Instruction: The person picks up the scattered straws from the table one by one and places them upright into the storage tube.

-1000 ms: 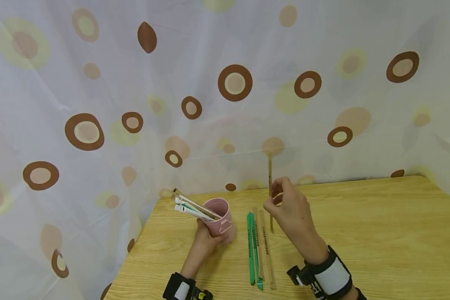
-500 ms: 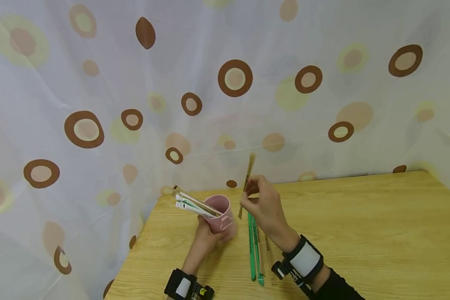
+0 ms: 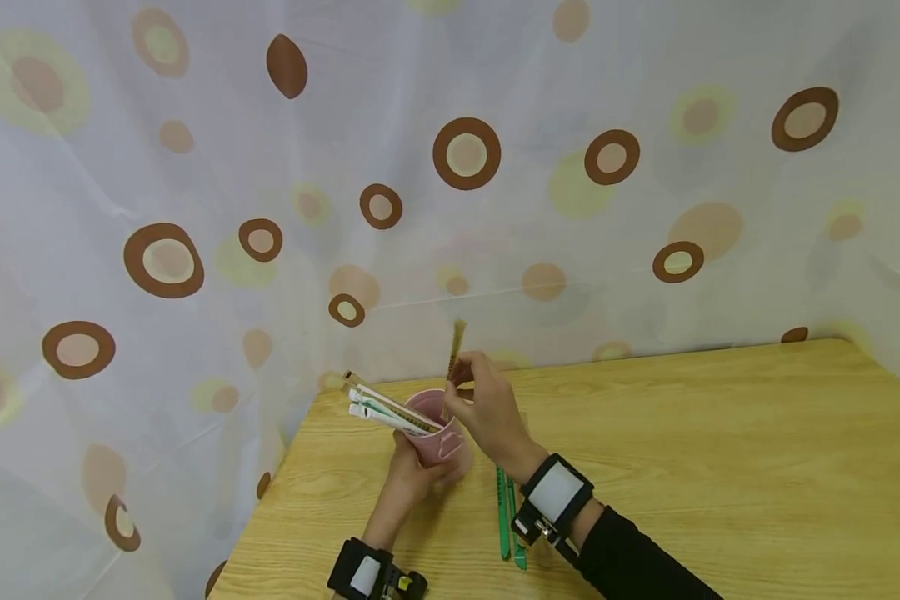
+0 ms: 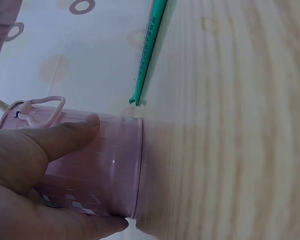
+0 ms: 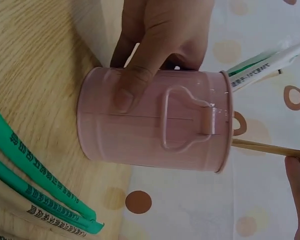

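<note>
My left hand (image 3: pixel 408 479) grips a pink metal cup (image 3: pixel 461 458) around its side, thumb and fingers on opposite walls. The cup's wire handle (image 5: pixel 165 120) faces the right wrist camera. Several wrapped straws in white (image 3: pixel 367 412), green and tan lean out of the mouth toward the left. Above the rim my right hand (image 3: pixel 491 412) pinches a tan wrapped straw (image 3: pixel 456 337) between thumb and fingers. That straw stands nearly upright, and its lower end is at the cup's mouth; how deep it reaches is hidden.
Right of the cup, green wrapped straws (image 3: pixel 503 517) lie on the wooden table (image 3: pixel 720 467). Tan ones (image 5: pixel 40 214) lie beside them, mostly hidden by the right arm in the head view. A patterned curtain (image 3: pixel 540 208) hangs behind the table.
My right hand has carried the tan straw leftward from beyond the loose straws to the cup's mouth. The left hand keeps its grip on the cup in about the same place.
</note>
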Tool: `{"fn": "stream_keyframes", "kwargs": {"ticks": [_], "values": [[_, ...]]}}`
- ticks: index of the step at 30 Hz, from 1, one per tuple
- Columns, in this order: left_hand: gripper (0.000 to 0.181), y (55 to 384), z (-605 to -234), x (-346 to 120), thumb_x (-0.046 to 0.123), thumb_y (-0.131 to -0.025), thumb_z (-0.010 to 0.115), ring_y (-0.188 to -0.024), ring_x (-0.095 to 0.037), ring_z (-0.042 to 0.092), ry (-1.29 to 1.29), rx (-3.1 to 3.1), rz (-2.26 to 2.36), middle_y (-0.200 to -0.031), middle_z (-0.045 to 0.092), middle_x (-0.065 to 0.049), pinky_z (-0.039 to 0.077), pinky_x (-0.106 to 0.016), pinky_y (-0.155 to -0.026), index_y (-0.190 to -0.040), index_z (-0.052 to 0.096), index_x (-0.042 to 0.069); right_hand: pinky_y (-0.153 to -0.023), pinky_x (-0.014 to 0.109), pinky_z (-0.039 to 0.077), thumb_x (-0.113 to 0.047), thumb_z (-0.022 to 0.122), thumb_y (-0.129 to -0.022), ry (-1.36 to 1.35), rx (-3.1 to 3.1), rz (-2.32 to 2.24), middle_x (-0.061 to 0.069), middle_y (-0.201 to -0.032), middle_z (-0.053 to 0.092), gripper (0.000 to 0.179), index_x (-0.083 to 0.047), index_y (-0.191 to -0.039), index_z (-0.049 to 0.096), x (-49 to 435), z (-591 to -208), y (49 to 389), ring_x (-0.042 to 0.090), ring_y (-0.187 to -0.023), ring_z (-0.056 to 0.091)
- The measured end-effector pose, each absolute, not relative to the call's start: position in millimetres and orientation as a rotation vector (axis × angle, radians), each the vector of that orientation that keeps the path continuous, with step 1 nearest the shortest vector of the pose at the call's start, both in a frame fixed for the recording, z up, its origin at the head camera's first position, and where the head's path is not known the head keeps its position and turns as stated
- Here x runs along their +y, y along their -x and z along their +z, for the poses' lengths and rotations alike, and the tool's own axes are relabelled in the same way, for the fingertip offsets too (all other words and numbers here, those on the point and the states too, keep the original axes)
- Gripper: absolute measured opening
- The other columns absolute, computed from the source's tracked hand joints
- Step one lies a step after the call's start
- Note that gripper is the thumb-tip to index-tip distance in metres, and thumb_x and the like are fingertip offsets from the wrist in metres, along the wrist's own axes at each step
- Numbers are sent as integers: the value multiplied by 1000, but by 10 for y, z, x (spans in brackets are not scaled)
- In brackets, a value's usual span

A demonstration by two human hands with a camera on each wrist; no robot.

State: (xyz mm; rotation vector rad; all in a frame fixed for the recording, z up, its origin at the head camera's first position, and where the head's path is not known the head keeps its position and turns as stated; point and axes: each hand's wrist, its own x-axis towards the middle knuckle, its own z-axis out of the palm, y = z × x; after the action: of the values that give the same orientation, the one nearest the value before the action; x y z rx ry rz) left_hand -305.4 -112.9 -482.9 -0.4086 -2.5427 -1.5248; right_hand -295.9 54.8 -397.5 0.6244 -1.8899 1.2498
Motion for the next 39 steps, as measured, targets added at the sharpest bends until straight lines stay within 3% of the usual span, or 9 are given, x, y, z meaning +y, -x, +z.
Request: {"fn": "stream_keyframes", "kwargs": {"ticks": [7, 17, 21, 33, 39], "values": [[97, 3029, -4831, -1176, 15, -69, 80, -120, -31, 43, 426, -2548, -1514, -133, 40, -25, 36, -44, -99, -137, 13, -3, -69, 20, 46, -6, 60, -83, -739, -2157, 1036, -1, -95, 51, 23, -11, -104, 50, 352, -4065, 3153, 8, -82, 52], [97, 3023, -4834, -1196, 21, -72, 78, -125, -26, 39, 442, -2572, -1550, -140, 35, -19, 32, -41, -103, -140, 11, 1, -58, 18, 42, -16, 51, -94, -822, -2512, 668, 1, -88, 50, 10, -10, -102, 49, 148, -4049, 3241, 11, -74, 51], [95, 3018, -4836, -1208, 20, -73, 77, -124, -26, 40, 434, -2576, -1550, -139, 36, -19, 34, -42, -102, -139, 12, 0, -57, 19, 41, -13, 51, -94, -840, -2609, 607, 0, -86, 48, 8, -11, -101, 48, 90, -4033, 3238, 10, -68, 48], [102, 3033, -4855, -1249, 21, -73, 77, -127, -23, 38, 439, -2592, -1581, -145, 32, -16, 32, -41, -103, -143, 5, 4, -60, 21, 42, -5, 56, -88, -891, -2686, 690, 0, -88, 53, 16, -12, -101, 49, 91, -3990, 3234, 10, -71, 50], [98, 3016, -4874, -1260, 20, -73, 77, -123, -25, 43, 467, -2563, -1544, -138, 40, -18, 36, -39, -100, -141, 9, 2, -64, 25, 44, -3, 55, -84, -823, -2507, 958, 2, -90, 55, 18, -8, -100, 54, 249, -4008, 3081, 13, -77, 49]]}}
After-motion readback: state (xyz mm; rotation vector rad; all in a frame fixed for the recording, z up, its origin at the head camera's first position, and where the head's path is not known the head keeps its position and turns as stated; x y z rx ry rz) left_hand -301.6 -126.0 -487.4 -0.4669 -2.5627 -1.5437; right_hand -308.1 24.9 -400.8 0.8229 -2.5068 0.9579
